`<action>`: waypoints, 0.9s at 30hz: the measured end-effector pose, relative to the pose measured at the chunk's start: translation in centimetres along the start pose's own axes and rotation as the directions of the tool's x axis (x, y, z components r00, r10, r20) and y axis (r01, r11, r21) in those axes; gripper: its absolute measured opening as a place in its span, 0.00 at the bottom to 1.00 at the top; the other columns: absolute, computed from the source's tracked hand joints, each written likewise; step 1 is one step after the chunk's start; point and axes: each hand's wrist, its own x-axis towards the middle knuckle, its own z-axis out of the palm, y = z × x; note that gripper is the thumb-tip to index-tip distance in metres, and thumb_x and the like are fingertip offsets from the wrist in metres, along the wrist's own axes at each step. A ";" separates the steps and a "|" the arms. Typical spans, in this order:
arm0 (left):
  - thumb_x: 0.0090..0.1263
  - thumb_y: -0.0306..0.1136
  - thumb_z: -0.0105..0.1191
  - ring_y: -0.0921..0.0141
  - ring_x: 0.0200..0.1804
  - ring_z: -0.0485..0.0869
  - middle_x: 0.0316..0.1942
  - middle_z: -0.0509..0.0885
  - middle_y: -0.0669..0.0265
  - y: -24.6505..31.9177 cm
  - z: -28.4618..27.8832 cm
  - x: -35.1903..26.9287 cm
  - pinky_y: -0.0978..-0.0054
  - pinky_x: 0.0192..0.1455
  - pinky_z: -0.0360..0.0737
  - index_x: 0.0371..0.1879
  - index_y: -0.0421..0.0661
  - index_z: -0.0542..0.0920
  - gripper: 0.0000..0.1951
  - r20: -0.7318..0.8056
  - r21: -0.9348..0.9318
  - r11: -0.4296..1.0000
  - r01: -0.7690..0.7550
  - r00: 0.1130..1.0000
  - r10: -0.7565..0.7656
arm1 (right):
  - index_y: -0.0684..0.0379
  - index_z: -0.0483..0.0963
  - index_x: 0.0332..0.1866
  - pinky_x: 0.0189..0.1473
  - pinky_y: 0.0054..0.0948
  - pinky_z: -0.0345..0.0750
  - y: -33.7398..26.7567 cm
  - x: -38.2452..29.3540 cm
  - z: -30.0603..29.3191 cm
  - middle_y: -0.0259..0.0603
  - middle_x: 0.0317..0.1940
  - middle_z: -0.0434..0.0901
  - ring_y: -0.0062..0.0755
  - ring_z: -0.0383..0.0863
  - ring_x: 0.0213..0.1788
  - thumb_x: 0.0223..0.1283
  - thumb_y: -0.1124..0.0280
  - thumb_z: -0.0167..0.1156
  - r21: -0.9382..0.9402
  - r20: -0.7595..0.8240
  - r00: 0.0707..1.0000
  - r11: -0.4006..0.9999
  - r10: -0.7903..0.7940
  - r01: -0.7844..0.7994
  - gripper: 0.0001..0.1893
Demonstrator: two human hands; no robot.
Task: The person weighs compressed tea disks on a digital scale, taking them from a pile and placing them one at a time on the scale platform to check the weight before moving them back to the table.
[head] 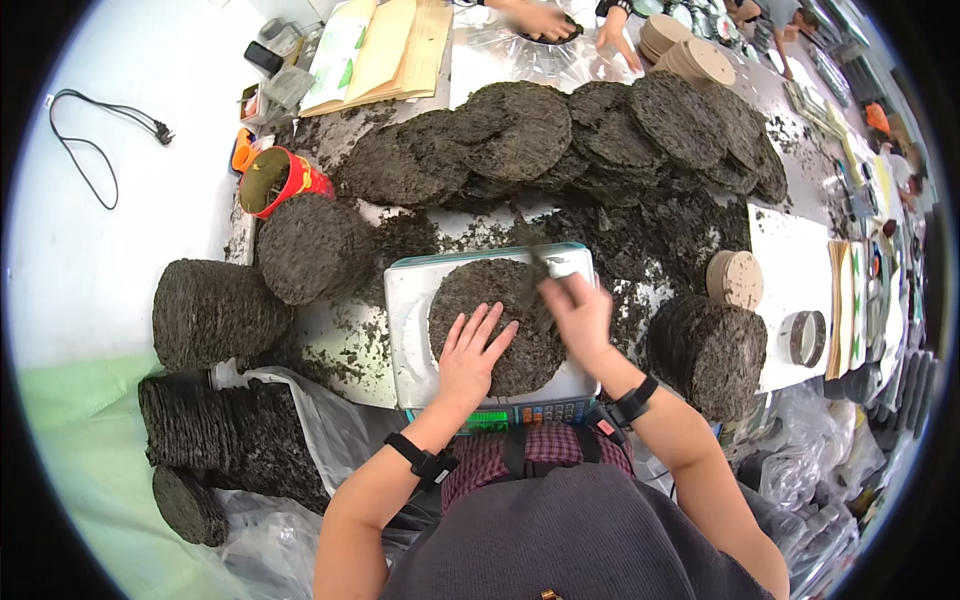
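A dark round cake of dried seaweed [487, 360] lies flat on the metal pan [409, 352] of a digital scale with a lit green display [486, 421]. My left hand [471, 352] rests on top of the cake, palm down, fingers spread. At the cake's right edge, my right hand [581, 319] pinches a blurred dark strip of seaweed [537, 259] between thumb and fingers. Loose seaweed scraps [645, 232] are heaped just beyond the scale. Overlapping seaweed cakes [517, 131] form a row behind them.
Stacked cakes stand left [217, 315] and right [705, 356] of the scale. A red can [281, 184] sits left, near an open paper pad [375, 52]. Cardboard discs [735, 279] and a ring [807, 339] lie right. Across the table, another person's hands [547, 21] handle clear plastic.
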 end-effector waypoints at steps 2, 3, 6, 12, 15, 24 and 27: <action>0.55 0.16 0.48 0.62 0.71 0.64 0.69 0.67 0.64 -0.1 -0.2 0.1 0.57 0.73 0.58 0.62 0.59 0.73 0.33 -0.002 -0.007 1.000 -0.013 1.000 0.013 | 0.68 0.78 0.45 0.41 0.28 0.77 2.2 1.9 -3.0 0.44 0.39 0.84 0.29 0.81 0.36 0.59 0.65 0.65 0.294 -0.314 0.920 0.945 0.233 -0.139 0.16; 0.55 0.16 0.48 0.61 0.71 0.64 0.69 0.66 0.63 -0.1 -0.2 0.1 0.56 0.73 0.59 0.60 0.57 0.75 0.31 -0.011 -0.017 1.000 -0.017 1.000 0.017 | 0.71 0.77 0.46 0.44 0.29 0.77 4.5 2.4 -5.1 0.46 0.40 0.84 0.30 0.81 0.38 0.59 0.63 0.66 0.362 -0.277 0.905 0.908 0.323 -0.213 0.19; 0.57 0.15 0.47 0.56 0.70 0.64 0.67 0.68 0.60 -0.5 -1.9 -0.5 0.55 0.73 0.60 0.56 0.52 0.78 0.27 -0.156 -0.233 0.971 -0.056 0.988 0.019 | 0.70 0.74 0.51 0.50 0.27 0.73 9.8 2.3 -10.6 0.46 0.47 0.81 0.27 0.78 0.46 0.55 0.60 0.70 0.445 -0.227 0.881 0.849 0.414 -0.285 0.26; 0.59 0.23 0.53 0.57 0.60 0.68 0.55 0.74 0.58 -4.5 -6.1 -6.4 0.58 0.66 0.58 0.60 0.46 0.73 0.26 -0.355 -0.194 0.923 0.332 0.853 -0.382 | 0.62 0.72 0.56 0.49 0.27 0.73 9.5 -3.5 -11.1 0.38 0.47 0.76 0.26 0.75 0.45 0.60 0.66 0.65 0.218 -0.423 0.886 0.971 0.187 -0.100 0.21; 0.63 0.23 0.52 0.58 0.59 0.69 0.57 0.75 0.58 -7.0 -7.8 -6.8 0.61 0.65 0.62 0.63 0.45 0.70 0.26 -0.395 -0.251 0.906 0.341 0.819 -0.417 | 0.59 0.77 0.50 0.46 0.26 0.72 5.8 -7.5 -7.9 0.35 0.44 0.75 0.25 0.74 0.43 0.58 0.69 0.66 0.137 -0.184 0.973 0.984 0.136 -0.112 0.15; 0.75 0.34 0.48 0.61 0.72 0.61 0.71 0.60 0.51 -3.1 1.2 -4.6 0.67 0.73 0.56 0.71 0.39 0.57 0.28 0.057 -0.816 0.477 0.326 0.867 -0.496 | 0.63 0.66 0.56 0.61 0.35 0.68 2.1 -10.5 -0.7 0.44 0.56 0.69 0.36 0.68 0.58 0.57 0.68 0.67 0.306 -0.001 0.984 0.937 0.176 -0.167 0.24; 0.74 0.32 0.47 0.63 0.74 0.56 0.72 0.59 0.53 -1.0 0.4 -5.1 0.66 0.75 0.54 0.71 0.40 0.56 0.28 0.124 -0.943 0.199 0.268 0.834 -0.538 | 0.62 0.64 0.58 0.57 0.30 0.74 0.4 -8.1 -3.0 0.38 0.52 0.75 0.28 0.76 0.54 0.62 0.80 0.59 0.752 0.124 0.900 0.553 0.417 -0.360 0.20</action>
